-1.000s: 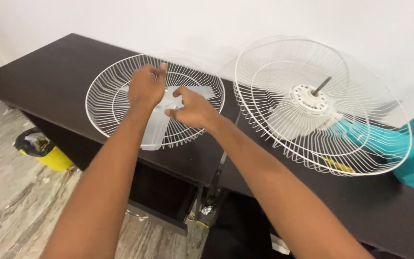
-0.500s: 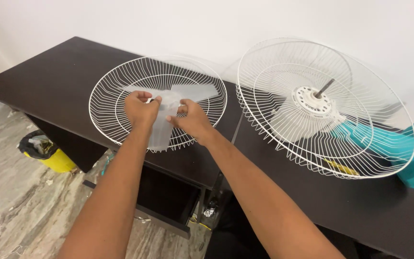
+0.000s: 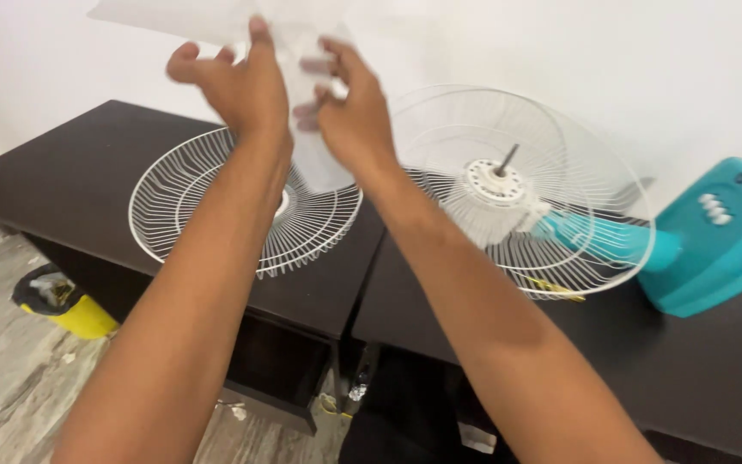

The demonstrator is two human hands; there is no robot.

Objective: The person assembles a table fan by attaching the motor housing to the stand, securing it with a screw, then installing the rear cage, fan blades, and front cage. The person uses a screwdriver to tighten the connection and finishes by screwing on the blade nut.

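Translucent fan blade [image 3: 315, 163] held at top centre of frame, left hand [image 3: 238, 82] and right hand [image 3: 349, 112] both clamped on it, above white wire guard [image 3: 191, 210] on dark counter [image 3: 62, 163].

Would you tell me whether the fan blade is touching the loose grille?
Apart. The head view shows both hands holding the blade raised above the grille.

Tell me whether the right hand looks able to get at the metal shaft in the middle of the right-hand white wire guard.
Probably yes: the metal shaft stands bare above the white wire guard, but the right hand is busy holding the translucent fan blade with the left hand.
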